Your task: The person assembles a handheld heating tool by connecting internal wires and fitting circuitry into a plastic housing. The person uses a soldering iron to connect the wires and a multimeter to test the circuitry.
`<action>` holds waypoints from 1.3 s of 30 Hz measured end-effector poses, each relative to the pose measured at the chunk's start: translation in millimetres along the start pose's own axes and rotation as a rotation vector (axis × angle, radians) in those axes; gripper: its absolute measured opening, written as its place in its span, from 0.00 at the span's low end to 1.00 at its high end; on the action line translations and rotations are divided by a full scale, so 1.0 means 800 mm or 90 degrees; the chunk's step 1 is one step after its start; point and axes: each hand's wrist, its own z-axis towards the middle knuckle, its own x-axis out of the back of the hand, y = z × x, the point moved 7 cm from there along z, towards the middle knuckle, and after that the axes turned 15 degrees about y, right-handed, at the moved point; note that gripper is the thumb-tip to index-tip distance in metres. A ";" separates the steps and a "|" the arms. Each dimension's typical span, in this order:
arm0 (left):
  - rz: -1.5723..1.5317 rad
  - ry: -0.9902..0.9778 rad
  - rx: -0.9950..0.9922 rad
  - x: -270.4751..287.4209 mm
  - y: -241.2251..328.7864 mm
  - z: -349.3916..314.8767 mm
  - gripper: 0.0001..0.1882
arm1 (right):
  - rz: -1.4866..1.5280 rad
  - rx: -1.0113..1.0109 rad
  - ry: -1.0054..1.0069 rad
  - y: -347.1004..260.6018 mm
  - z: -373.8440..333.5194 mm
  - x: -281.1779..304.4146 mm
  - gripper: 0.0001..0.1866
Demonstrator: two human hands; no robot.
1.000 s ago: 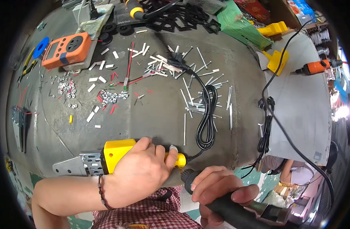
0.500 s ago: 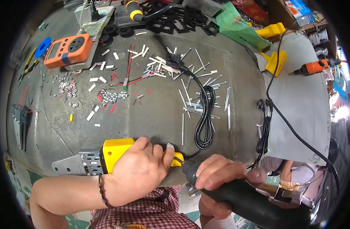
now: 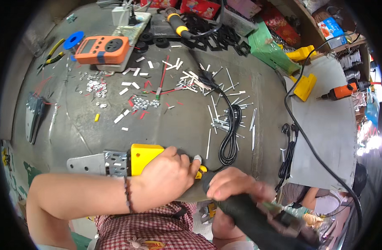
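Note:
My left hand [image 3: 171, 171] is closed over a yellow plastic tool housing [image 3: 146, 156] at the bench's near edge, its fingers wrapped on the handle end. From the housing's left side juts a perforated metal bracket [image 3: 116, 161] with a flat pointed grey plate [image 3: 86, 164]. A black cable [image 3: 228, 156] leaves its right end and lies coiled on the bench. In my right hand [image 3: 236, 183] is a black power screwdriver [image 3: 257, 221], its nose close against the yellow handle. Whether its bit sits in a screw is hidden. The driver's rear part is blurred.
Long screws [image 3: 224, 125], white sleeves [image 3: 189, 79], small nuts [image 3: 97, 85] and short screws [image 3: 145, 103] lie scattered beyond my hands. An orange multimeter [image 3: 102, 50] stands far left. A second coiled cable [image 3: 287, 154] and an orange power tool [image 3: 343, 91] are at right.
The whole view has shifted, so the bench things appear farther right. Both hands keep their holds, and the driver stays at the yellow handle's right end.

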 end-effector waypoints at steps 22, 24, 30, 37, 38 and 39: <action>-0.284 -0.205 0.315 0.030 -0.115 -0.085 0.36 | 0.066 0.078 -0.110 -0.031 -0.041 -0.103 0.24; -0.449 -0.079 0.310 0.029 -0.110 -0.092 0.39 | 0.040 0.078 -0.150 -0.035 -0.042 -0.114 0.24; -0.491 -0.054 0.323 0.016 -0.114 -0.100 0.39 | -0.042 -0.119 -0.447 -0.029 -0.048 -0.052 0.20; -0.519 0.021 0.305 0.014 -0.121 -0.109 0.37 | -0.051 0.015 -0.126 -0.025 -0.046 -0.159 0.14; -0.521 0.001 0.322 0.008 -0.122 -0.111 0.36 | -0.048 0.003 -0.130 -0.017 -0.042 -0.154 0.14; -0.521 -0.014 0.325 0.008 -0.122 -0.109 0.36 | 0.035 -0.003 -0.235 -0.015 -0.039 -0.156 0.19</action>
